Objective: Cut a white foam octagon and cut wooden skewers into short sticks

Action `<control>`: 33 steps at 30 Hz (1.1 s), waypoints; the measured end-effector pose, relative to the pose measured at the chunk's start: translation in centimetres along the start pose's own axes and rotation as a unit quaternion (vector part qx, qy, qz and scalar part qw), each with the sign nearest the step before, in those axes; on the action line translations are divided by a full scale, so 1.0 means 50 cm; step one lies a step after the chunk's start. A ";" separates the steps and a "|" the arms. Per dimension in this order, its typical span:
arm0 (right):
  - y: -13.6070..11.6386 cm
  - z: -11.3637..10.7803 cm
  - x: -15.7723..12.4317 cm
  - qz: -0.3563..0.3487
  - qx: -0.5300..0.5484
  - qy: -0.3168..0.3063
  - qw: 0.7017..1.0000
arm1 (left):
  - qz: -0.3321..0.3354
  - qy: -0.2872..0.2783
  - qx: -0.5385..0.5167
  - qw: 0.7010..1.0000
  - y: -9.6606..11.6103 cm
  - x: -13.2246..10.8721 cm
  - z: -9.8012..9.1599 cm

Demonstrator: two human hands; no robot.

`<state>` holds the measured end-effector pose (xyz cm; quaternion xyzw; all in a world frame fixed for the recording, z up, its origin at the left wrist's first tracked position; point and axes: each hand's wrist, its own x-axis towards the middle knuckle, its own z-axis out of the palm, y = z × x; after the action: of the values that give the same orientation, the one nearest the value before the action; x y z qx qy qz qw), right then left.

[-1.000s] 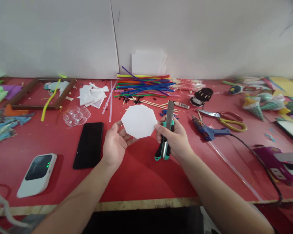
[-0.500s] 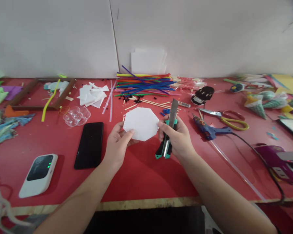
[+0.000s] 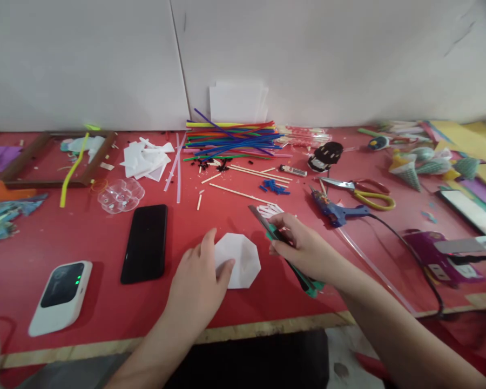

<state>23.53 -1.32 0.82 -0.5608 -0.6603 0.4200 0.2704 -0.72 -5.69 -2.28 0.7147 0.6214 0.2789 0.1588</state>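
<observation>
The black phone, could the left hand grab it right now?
Probably yes. The phone lies just beside the left hand, with only bare red table between. That hand rests on the white shape, so it would have to let go first.

We see soft, even light falling from above on the red table [image 3: 243, 302]. Shadows under the phone [image 3: 144, 243] and beside the knife [image 3: 267, 226] are faint. The white cutout [image 3: 243, 262] bleaches almost featureless, without hard glare. The wide lens bows the table edge, and the clutter [image 3: 449, 254] at far right smears, perhaps from head motion.
</observation>
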 end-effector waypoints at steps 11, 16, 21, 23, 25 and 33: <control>0.005 0.029 -0.076 -0.074 -0.231 -0.049 0.969 | 0.253 -0.101 0.087 0.958 0.036 -0.004 0.012; 0.004 0.034 -0.077 -0.069 -0.255 -0.065 0.962 | 0.233 -0.115 0.085 0.962 0.027 -0.013 0.018; -0.005 0.036 -0.076 -0.065 -0.260 -0.079 0.960 | 0.223 -0.110 0.074 0.966 0.029 -0.011 0.015; -0.011 0.037 -0.076 -0.061 -0.265 -0.082 0.959 | 0.220 -0.110 0.073 0.967 0.030 -0.009 0.016; -0.017 0.037 -0.076 -0.060 -0.277 -0.085 0.955 | 0.220 -0.111 0.072 0.966 0.030 -0.008 0.016; -0.036 0.037 -0.076 -0.075 -0.313 -0.071 0.944 | 0.212 -0.111 0.080 0.968 0.028 -0.004 0.017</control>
<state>21.93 -5.50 1.88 -0.5350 -0.8160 0.2093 0.0645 0.92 -6.01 -2.18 0.8672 0.4541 0.1746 0.1064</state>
